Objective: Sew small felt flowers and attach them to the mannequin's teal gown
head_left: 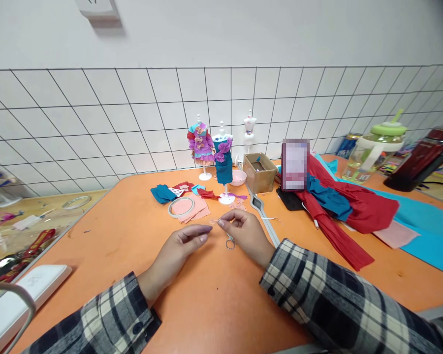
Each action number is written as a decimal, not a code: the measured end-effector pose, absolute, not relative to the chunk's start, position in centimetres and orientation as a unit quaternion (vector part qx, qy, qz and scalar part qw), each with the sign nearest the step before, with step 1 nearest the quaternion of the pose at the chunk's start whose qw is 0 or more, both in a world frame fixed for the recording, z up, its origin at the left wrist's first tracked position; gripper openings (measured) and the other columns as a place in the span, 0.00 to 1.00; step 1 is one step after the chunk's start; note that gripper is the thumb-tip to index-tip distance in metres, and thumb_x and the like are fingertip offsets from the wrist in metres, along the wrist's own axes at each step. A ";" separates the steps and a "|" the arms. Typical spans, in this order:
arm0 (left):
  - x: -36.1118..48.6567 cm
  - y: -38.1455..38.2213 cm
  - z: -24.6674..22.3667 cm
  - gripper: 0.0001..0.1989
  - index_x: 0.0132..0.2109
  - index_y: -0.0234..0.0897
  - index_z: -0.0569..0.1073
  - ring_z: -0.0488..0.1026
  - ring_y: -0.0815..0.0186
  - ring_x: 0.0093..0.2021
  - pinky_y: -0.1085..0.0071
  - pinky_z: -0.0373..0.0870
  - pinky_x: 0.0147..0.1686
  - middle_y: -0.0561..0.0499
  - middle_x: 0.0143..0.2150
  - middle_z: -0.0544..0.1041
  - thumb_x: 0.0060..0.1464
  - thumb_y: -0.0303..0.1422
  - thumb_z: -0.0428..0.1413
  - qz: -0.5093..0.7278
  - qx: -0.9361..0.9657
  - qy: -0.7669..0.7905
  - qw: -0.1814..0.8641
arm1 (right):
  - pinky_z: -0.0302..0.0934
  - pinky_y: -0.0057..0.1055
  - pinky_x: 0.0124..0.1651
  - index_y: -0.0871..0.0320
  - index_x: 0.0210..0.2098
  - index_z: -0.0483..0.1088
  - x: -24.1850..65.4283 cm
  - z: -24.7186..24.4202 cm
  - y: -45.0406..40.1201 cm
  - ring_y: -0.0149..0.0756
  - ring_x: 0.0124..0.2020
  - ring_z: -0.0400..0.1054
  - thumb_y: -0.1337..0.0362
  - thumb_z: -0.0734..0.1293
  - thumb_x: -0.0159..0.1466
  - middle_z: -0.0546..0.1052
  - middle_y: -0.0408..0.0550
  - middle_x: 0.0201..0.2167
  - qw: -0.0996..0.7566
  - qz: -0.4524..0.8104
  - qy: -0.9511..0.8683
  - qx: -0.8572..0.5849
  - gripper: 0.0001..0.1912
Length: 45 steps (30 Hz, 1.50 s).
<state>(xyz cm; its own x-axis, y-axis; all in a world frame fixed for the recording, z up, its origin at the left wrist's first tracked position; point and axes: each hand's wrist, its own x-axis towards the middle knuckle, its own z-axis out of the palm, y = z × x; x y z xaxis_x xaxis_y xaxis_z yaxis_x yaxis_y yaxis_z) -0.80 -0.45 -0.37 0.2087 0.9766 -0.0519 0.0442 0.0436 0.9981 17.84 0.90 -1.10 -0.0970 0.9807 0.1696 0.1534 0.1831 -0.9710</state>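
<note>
Scrap (213,221) of thin pale pink stuff sticks out past the right hand (245,233), whose thumb and forefinger are closed on its edge. The left hand (177,250) is just beside it, thumb and forefinger apart, nothing seen between them; whether a fingertip touches the scrap I cannot tell. Something so flimsy would likely crease under a hard squeeze, so a light pinch at the very edge, wrists steadied on the table (206,314), should serve best. The scissors (230,244) lie close under the right hand, so lowering it calls for some care
</note>
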 end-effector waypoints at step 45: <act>-0.1 -1.1 0.8 0.10 0.36 0.41 0.81 0.78 0.60 0.38 0.70 0.72 0.41 0.52 0.36 0.83 0.49 0.39 0.59 0.319 0.693 0.532 0.367 | 0.58 0.24 0.32 0.57 0.31 0.77 17.7 -1.2 0.4 0.28 0.28 0.67 0.71 0.69 0.56 0.77 0.41 0.27 0.420 0.344 -0.726 -0.422 0.05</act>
